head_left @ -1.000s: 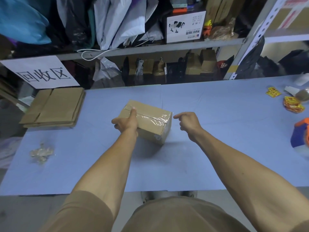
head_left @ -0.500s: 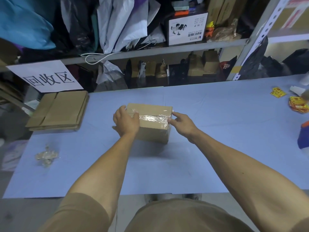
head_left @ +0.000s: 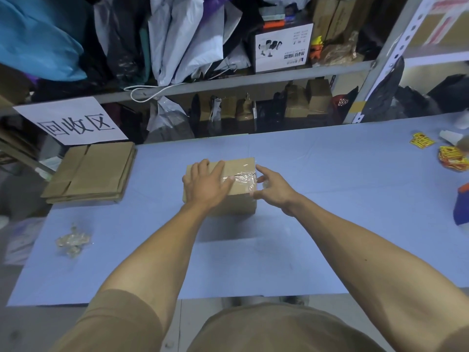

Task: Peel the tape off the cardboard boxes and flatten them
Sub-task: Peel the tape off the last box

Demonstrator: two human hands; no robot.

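Note:
A small brown cardboard box (head_left: 239, 199) stands square on the blue table (head_left: 330, 224) in the middle. Clear tape (head_left: 245, 178) runs along its top seam and over the right end. My left hand (head_left: 206, 182) lies flat on the box top with straight fingers, pressing it down. My right hand (head_left: 272, 189) is at the box's right end, fingertips and thumb touching the tape at the top right corner. Whether it has any tape pinched I cannot tell.
A stack of flattened cardboard (head_left: 92, 172) lies at the table's far left, under a white paper sign (head_left: 73, 121). A crumpled wad of peeled tape (head_left: 72, 241) sits near the left edge. Yellow stickers (head_left: 453, 158) and a blue-orange tape dispenser (head_left: 462, 207) are at the right. Cluttered shelves stand behind.
The box was turned square to me and set down. My left hand shifted from gripping its left side to lying flat on top. My right hand moved in to the right end.

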